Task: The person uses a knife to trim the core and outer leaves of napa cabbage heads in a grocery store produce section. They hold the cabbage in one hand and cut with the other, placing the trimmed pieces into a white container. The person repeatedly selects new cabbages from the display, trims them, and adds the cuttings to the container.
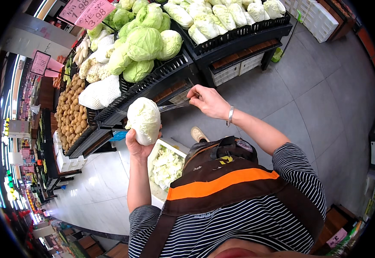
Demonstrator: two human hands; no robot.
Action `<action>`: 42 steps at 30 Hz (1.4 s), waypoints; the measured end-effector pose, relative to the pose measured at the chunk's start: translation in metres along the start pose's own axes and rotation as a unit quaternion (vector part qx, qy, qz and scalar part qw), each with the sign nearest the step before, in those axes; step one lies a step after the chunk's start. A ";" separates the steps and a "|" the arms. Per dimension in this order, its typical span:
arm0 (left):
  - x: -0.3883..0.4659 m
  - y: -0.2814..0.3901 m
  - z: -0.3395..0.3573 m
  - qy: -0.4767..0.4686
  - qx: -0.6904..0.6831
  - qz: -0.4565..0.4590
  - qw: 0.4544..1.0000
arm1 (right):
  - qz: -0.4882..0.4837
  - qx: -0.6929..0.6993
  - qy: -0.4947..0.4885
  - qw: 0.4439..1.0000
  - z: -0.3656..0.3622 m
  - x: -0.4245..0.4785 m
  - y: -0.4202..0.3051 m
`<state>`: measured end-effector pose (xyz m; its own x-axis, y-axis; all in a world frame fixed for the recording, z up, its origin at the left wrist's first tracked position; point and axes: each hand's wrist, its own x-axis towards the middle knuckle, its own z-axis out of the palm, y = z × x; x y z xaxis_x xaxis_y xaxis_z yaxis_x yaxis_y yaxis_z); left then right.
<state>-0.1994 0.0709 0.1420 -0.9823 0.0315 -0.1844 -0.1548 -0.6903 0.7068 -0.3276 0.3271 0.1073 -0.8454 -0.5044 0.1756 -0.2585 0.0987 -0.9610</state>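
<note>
My left hand [138,147] holds a pale Chinese cabbage [144,120] upright from below, thumb on the near side and most fingers hidden behind it. A strip of clear plastic film [174,106] stretches from the cabbage to my right hand [210,102], which pinches its end between thumb and fingertips. Beneath the cabbage, a white foam box [156,149] on the floor contains torn cabbage leaves [166,166]. Just beyond my left hand is the front edge of a black produce stand [135,88].
Round green cabbages [144,43], cauliflower [94,70], a white foam-net-wrapped item [100,93] and potatoes [71,111] fill the near stand. Chinese cabbages [206,25] lie in a second black stand. Pink price signs [94,13] overhang the left. Grey tiled floor [271,103] extends right.
</note>
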 end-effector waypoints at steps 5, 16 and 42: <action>-0.001 0.003 -0.001 0.009 0.033 0.010 0.999 | 0.046 -0.026 -0.077 0.996 -0.004 0.002 -0.008; 0.019 -0.023 0.016 0.118 0.219 0.086 0.965 | 0.109 0.083 -0.037 0.990 0.023 -0.002 -0.027; 0.038 -0.102 0.036 0.094 0.138 -0.015 0.986 | 0.182 0.229 0.009 0.956 0.007 -0.026 0.005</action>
<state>-0.2249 0.1680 0.0876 -0.9442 -0.1040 -0.3125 -0.2309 -0.4673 0.8534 -0.3032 0.3345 0.0963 -0.8493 -0.4934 -0.1880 0.2825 -0.1239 -0.9512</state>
